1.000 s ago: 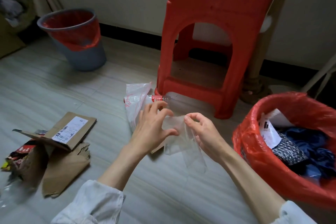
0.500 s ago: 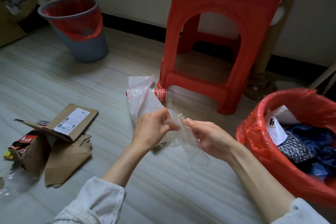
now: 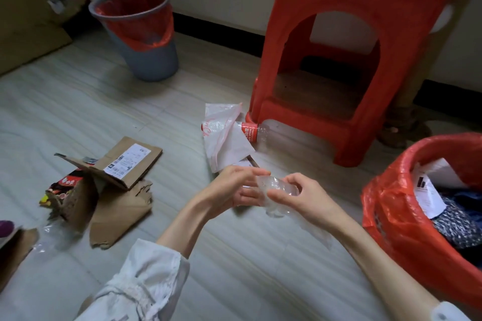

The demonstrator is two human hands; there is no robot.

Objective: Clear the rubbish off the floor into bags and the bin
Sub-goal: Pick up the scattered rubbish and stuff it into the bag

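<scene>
Far left on the floor point(image 3: 234, 281), a torn cardboard box point(image 3: 122, 185) with a shipping label lies flattened and folded, with a dark snack wrapper point(image 3: 64, 186) tucked against its left side and a clear plastic scrap point(image 3: 49, 238) just below. Behind, near the wall, a grey bin point(image 3: 146, 41) with a red liner stands tilted. Centre floor, a white plastic bag point(image 3: 224, 135) lies over the neck end of a clear bottle with a red label point(image 3: 257, 131), which touches the foot of a red plastic stool point(image 3: 347, 65). In front, above the floor, the left hand point(image 3: 234, 191) has loosely curled fingers on one end of a crumpled clear plastic wrapper point(image 3: 276, 195); the right hand point(image 3: 305, 197) pinches the other end between thumb and fingers, and the wrapper is bunched up between the two hands. White sleeves on both arms. Far right, a red bag point(image 3: 396, 216) stands open, holding paper and dark blue cloth, near the right forearm.
</scene>
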